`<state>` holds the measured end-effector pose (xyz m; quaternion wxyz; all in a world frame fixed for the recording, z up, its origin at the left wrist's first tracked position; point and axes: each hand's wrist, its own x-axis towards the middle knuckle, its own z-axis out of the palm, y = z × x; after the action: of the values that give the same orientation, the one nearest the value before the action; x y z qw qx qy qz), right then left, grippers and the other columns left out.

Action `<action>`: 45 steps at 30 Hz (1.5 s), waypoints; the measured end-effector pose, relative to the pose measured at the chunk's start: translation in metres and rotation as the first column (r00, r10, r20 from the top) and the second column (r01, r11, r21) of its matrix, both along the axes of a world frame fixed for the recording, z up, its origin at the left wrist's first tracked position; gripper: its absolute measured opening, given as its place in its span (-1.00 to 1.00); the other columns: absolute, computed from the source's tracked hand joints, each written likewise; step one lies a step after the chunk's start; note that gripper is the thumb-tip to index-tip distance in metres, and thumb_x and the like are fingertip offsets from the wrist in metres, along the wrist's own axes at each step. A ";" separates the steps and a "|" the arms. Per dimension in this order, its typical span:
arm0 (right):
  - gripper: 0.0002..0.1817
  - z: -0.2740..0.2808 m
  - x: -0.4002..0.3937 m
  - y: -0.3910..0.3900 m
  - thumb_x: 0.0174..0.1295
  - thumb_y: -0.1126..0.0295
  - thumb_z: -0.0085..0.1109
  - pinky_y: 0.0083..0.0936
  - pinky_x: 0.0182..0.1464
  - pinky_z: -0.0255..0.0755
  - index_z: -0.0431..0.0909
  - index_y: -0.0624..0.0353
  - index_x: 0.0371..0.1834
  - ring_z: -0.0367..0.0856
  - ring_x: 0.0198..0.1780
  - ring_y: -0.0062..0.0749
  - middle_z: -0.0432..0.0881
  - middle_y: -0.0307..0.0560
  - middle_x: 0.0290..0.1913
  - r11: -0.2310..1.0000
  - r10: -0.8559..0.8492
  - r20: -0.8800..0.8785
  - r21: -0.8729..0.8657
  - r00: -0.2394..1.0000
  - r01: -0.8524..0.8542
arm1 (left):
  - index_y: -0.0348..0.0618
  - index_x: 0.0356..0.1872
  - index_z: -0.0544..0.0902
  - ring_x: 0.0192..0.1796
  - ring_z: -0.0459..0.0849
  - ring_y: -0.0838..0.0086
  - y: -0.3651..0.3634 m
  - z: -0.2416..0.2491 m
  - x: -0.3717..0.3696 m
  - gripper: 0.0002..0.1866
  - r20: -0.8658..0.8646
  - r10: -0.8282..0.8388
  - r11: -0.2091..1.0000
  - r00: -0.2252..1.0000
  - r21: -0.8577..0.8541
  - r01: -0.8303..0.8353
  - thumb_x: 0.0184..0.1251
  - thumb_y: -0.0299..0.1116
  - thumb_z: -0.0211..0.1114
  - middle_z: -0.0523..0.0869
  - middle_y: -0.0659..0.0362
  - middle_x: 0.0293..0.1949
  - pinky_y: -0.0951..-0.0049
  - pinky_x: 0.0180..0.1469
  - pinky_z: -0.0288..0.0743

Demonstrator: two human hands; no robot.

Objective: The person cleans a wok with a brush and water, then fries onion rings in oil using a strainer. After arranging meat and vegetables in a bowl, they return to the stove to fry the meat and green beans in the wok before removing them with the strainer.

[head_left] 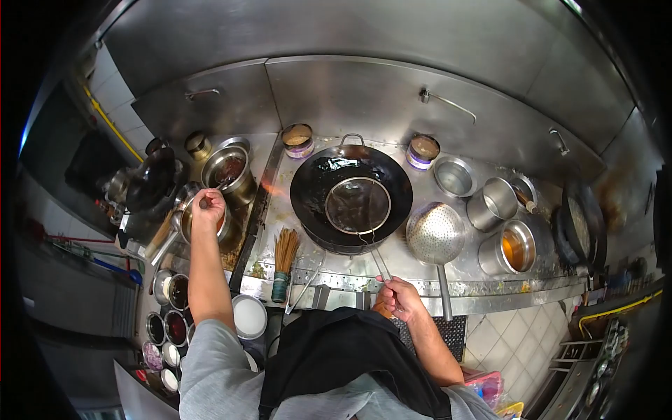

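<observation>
My left hand (210, 204) is closed around the handle of what looks like a ladle (223, 185); its dark handle end pokes out of the fist. The ladle's head is hidden, down toward a steel pot (241, 187) of dark reddish liquid. Under my left hand stands a second steel pot (186, 225), partly covered by the wrist. My right hand (400, 297) grips the thin wire handle of a round mesh strainer (358, 204). The strainer lies over the black wok (308, 185), in which dark, shiny oil or liquid shows.
A perforated skimmer (435, 234) and steel pots (493, 203) sit right of the wok. A bamboo brush (283, 255) and tongs (306, 283) lie left at the front edge. Two tins (298, 140) stand behind. Seasoning containers (175, 325) fill the lower left. Another wok (577, 224) leans far right.
</observation>
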<state>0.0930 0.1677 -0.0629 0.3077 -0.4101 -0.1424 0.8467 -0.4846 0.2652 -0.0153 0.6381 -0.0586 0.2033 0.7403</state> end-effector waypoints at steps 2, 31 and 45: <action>-0.77 0.001 0.001 -0.002 0.41 0.44 -0.11 -0.63 -0.68 0.12 0.43 0.24 0.05 0.25 -0.67 -0.62 0.35 -0.29 -0.57 1.000 0.010 0.009 -0.002 1.000 -0.010 | -0.16 -0.51 0.44 -0.55 0.53 0.54 -0.010 -0.004 -0.001 -0.95 -0.005 0.013 0.999 1.000 0.042 -0.013 0.11 -0.49 0.09 0.51 0.27 -0.55 0.51 -0.52 0.31; -0.78 0.010 -0.017 0.021 0.38 0.46 -0.07 -0.64 -0.67 0.13 0.40 0.23 0.05 0.26 -0.66 -0.65 0.37 -0.33 -0.57 0.988 0.156 -0.011 0.018 0.988 -0.156 | -0.04 -0.25 0.55 -0.69 0.41 0.59 -0.171 0.035 0.229 -0.91 -0.049 -0.473 0.870 0.880 -0.184 0.458 0.33 -0.43 0.07 0.50 0.29 -0.54 0.53 -0.73 0.26; -0.77 0.004 -0.007 0.017 0.39 0.45 -0.07 -0.63 -0.68 0.11 0.41 0.20 0.06 0.23 -0.68 -0.65 0.34 -0.34 -0.59 0.997 0.076 0.017 0.017 0.997 -0.076 | -0.11 0.52 0.08 -0.72 0.42 0.57 -0.155 0.025 0.212 -0.18 -0.867 -0.463 0.886 0.185 -0.458 0.070 0.12 -0.61 0.01 0.51 0.23 -0.55 0.57 -0.70 0.33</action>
<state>0.0862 0.1844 -0.0592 0.2777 -0.4088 -0.1678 0.8530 -0.2727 0.1103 0.0100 0.4771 0.3439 0.6734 0.4479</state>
